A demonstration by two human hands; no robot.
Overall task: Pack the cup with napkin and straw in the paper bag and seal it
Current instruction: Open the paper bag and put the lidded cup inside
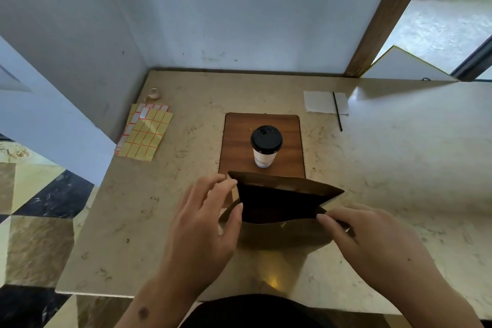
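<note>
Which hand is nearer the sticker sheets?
Left. The left hand pinches the bag's left rim, on the side of the sticker sheets. The right hand holds the bag's right rim, farther from them across the bag.

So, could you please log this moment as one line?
stage: opening paper bag | left hand: pinching rim | right hand: pinching rim | cup: on board, unpacked | napkin, straw: unpacked
</note>
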